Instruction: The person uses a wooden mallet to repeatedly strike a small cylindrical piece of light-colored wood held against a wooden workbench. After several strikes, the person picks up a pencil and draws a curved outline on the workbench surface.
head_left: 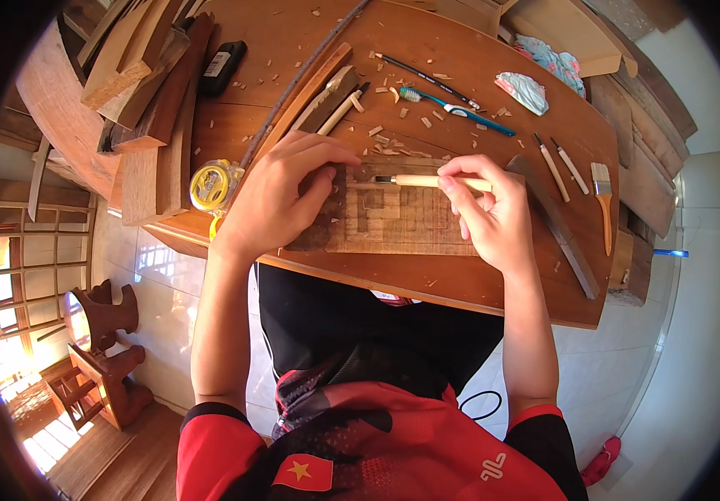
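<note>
A flat brown wooden board [435, 234] lies near the table's front edge, with shallow recesses cut into its left half. In my right hand [492, 209] is a carving chisel [422, 180] with a pale wooden handle, pinched between thumb and fingers. Its dark blade points left and meets or hovers just over the board's upper part; I cannot tell which. My left hand [285, 192] rests at the board's left end, thumb and index finger apart, holding nothing I can see. Small wood chips [389, 146] are scattered behind the board.
Left of my left hand sits a yellow tape measure [212, 185]. Beyond the board lie a toothbrush [460, 113], a pencil [426, 79] and crumpled plastic [522, 92]. On the right are two carving tools [553, 169], a flat bar [556, 230] and a paintbrush [602, 204]. Timber [147, 75] is stacked far left.
</note>
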Tool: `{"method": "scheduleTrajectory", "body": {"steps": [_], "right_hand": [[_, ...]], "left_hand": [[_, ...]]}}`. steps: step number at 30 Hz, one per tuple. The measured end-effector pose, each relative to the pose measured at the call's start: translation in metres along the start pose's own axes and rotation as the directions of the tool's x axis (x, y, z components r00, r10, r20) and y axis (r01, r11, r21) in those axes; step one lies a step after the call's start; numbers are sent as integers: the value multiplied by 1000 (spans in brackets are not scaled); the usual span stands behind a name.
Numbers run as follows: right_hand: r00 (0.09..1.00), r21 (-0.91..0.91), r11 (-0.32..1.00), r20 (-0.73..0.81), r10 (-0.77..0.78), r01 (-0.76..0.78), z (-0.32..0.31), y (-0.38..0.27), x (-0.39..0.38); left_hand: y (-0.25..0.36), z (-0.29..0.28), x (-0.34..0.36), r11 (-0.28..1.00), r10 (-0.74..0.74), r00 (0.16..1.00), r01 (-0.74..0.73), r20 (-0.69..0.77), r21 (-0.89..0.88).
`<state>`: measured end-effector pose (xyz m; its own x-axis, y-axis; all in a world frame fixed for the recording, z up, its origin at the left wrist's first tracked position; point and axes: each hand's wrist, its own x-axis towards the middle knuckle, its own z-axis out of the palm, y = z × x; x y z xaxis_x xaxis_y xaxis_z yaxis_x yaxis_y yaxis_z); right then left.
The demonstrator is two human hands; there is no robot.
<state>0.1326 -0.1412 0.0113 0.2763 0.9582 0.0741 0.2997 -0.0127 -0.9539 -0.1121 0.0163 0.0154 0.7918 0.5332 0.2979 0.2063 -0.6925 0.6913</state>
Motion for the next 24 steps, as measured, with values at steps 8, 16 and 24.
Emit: {"method": "scheduleTrajectory", "body": {"steps": [8, 16, 24], "right_hand": [[992, 218, 971, -57, 112, -98, -10, 1, -7], [994, 111, 988, 7, 109, -109, -4, -2, -2], [986, 37, 988, -70, 151, -148, 0, 0, -12]], "left_hand": [[5, -16, -17, 991, -122, 977, 130, -176, 37], [-1, 0, 17, 990, 15, 999, -20, -37, -142], [-16, 17, 82, 940, 169, 848, 16, 502, -342]]}}
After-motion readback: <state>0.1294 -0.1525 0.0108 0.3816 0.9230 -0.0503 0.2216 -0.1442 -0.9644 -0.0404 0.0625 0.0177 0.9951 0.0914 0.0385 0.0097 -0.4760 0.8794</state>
